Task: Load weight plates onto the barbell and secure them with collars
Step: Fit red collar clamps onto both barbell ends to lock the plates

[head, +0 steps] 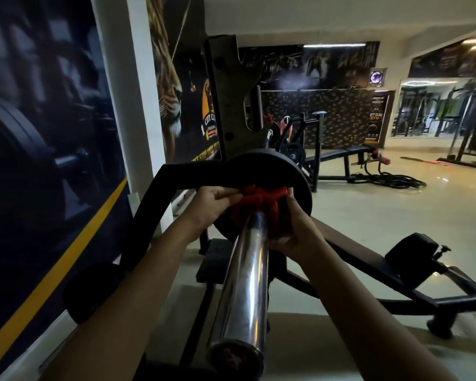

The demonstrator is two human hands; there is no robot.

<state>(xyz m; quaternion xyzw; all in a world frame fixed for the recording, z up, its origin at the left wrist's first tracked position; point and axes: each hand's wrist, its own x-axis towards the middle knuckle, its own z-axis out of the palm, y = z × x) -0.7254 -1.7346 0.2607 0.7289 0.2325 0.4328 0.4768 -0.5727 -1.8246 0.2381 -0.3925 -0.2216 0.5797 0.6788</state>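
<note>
left hand (212,200) and right hand (289,224) gripping red collar (254,200), against plate (294,177)

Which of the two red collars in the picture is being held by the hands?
The near red collar on the chrome sleeve, against the black plate; the far collar sits untouched at the rack.

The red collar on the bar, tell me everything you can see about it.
The red collar looks like a plastic clamp with stubby handles sticking out sideways. It sits around the chrome barbell sleeve, pressed close to the face of the black weight plate. The left hand grips its left side and the right hand its right and underside, hiding much of it. Whether it is locked cannot be told.
</note>
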